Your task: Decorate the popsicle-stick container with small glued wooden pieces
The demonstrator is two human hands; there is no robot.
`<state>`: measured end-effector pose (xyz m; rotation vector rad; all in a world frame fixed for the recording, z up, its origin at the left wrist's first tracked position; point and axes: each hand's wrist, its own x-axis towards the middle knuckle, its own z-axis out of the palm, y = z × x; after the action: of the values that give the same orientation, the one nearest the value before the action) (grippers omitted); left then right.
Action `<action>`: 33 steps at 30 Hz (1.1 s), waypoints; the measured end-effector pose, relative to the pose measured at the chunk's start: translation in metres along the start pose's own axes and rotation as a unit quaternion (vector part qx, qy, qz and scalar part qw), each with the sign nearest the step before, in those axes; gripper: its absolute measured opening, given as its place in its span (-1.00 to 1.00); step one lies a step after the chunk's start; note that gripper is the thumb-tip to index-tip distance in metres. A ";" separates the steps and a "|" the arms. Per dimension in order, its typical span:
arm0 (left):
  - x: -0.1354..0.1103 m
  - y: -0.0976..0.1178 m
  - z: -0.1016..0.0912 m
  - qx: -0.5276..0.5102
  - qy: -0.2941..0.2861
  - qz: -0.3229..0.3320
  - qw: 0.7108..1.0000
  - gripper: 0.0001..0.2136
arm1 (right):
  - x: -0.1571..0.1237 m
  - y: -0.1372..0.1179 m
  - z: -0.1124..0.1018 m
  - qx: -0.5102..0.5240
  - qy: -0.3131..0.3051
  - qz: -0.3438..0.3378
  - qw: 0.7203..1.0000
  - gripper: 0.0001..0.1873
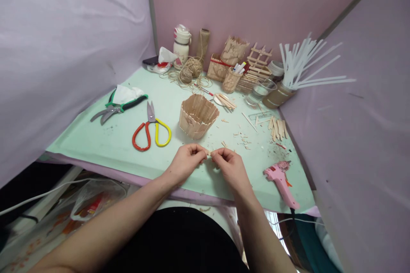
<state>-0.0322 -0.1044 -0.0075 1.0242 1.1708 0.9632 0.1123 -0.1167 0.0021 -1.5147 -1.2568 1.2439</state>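
My left hand (191, 158) and my right hand (228, 163) meet near the front of the table, fingertips pinched. Between them shows a small piece of wood (209, 152), gripped at either end; most of it is hidden by the fingers. Just beyond stands a wooden basket (196, 127) made of overlapping craft-stick pieces, upright, its inside visible. Small wood chips (243, 140) lie scattered to the right of it. Scissors (150, 126) with one red and one yellow handle rest on the left.
Green-handled pruning shears (110, 113) lie far left. A pink glue gun (282, 181) sits at the right edge beneath craft sticks (278, 129). Along the back stand a bottle (182, 49), twine (192, 68), a water cup (259, 93) and white glue sticks (297, 64) in a holder.
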 end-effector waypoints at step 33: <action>0.001 -0.002 -0.001 -0.037 0.009 -0.010 0.999 -0.78 | 0.003 0.010 -0.003 0.027 -0.024 -0.020 0.999 -0.70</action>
<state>-0.0327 -0.1035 -0.0102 0.9450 1.1504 0.9943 0.1178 -0.1155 -0.0074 -1.4220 -1.2678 1.2847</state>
